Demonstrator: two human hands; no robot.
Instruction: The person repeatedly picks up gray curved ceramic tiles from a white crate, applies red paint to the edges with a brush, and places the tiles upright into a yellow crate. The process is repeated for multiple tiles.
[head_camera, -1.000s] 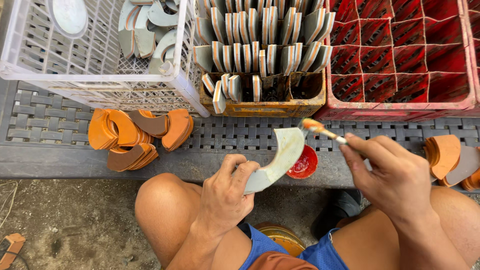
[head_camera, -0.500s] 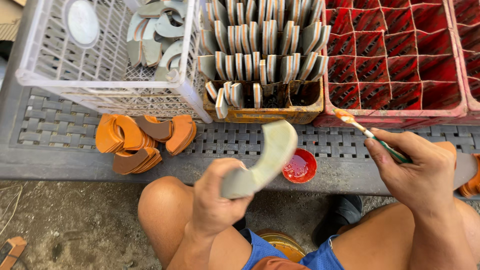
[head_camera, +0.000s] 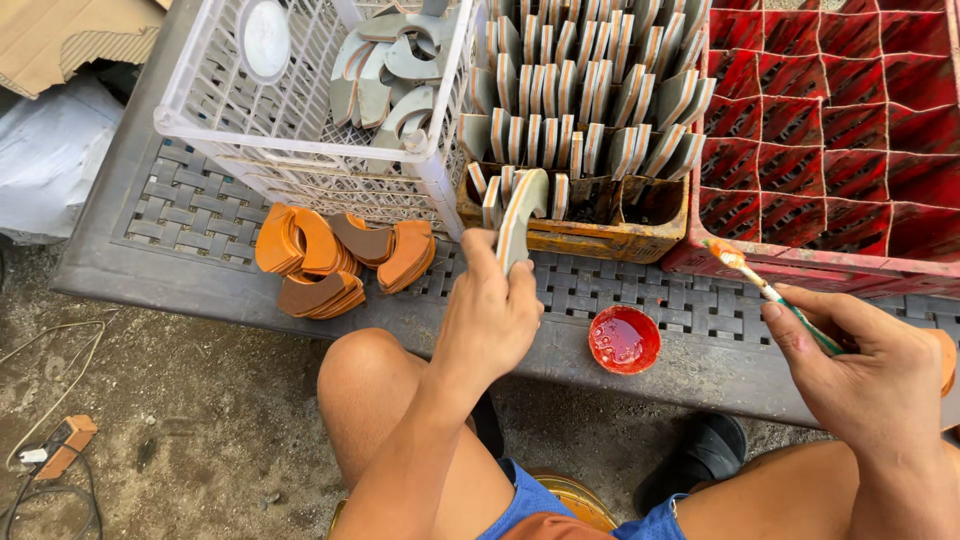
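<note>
My left hand (head_camera: 490, 315) grips a curved grey piece (head_camera: 521, 215) with an orange edge, held upright at the front of the yellow crate (head_camera: 590, 238), touching the row of similar pieces standing in it. My right hand (head_camera: 865, 370) holds a thin paintbrush (head_camera: 770, 293) with an orange-tipped head, raised to the right over the dark slatted bench (head_camera: 180, 205). A small red lid of orange-red paint (head_camera: 624, 339) sits on the bench between my hands.
A white plastic basket (head_camera: 290, 110) at the back left holds grey curved pieces. A red divided crate (head_camera: 830, 120) stands at the right. Orange curved pieces (head_camera: 340, 255) lie piled on the bench at the left. My bare knees are below; cardboard and cables lie on the ground at the left.
My left hand has carried the curved piece forward from in front of me to the yellow crate. My right hand with the brush has drawn back to the right.
</note>
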